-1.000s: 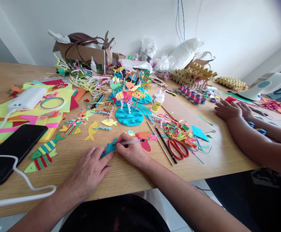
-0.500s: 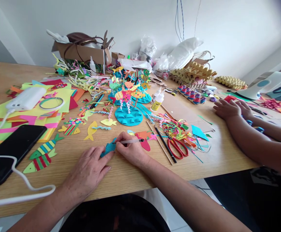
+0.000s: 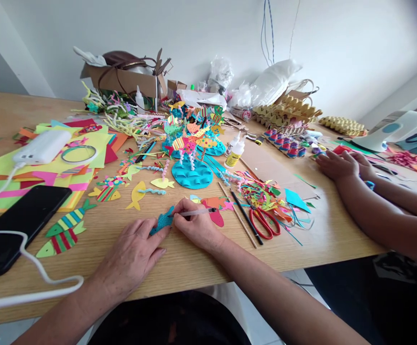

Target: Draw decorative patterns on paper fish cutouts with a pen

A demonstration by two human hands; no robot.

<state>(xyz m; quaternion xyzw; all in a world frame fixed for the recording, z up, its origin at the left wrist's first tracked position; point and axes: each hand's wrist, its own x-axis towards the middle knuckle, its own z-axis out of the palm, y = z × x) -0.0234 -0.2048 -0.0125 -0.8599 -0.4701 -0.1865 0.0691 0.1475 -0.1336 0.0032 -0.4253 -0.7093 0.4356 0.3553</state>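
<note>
A small blue paper fish [image 3: 163, 222] with dark markings lies on the table in front of me. My left hand [image 3: 131, 249] pins it down, thumb and fingers closed around its near end. In my right hand [image 3: 198, 229], a pen [image 3: 200, 211] with a clear barrel is pinched, its tip down at the fish's far end. Beyond my hands are a yellow paper fish [image 3: 137, 195] on a blue twisted stem and a pale yellow-green one [image 3: 162, 183]. Just behind my right hand, a pink-red paper shape [image 3: 216, 218] is partly covered.
Red-handled scissors [image 3: 264, 224], a black pencil [image 3: 247, 218] and a thin wooden stick lie to the right. A blue base [image 3: 192, 177] with paper fish on stems stands ahead, beside glue bottles [image 3: 234, 153]. A phone [image 3: 23, 230] lies left. Another person's arms [image 3: 377, 211] rest at the right.
The view has shifted slightly. My right hand and the pen have moved very little, still at the blue fish; my left hand keeps its hold.
</note>
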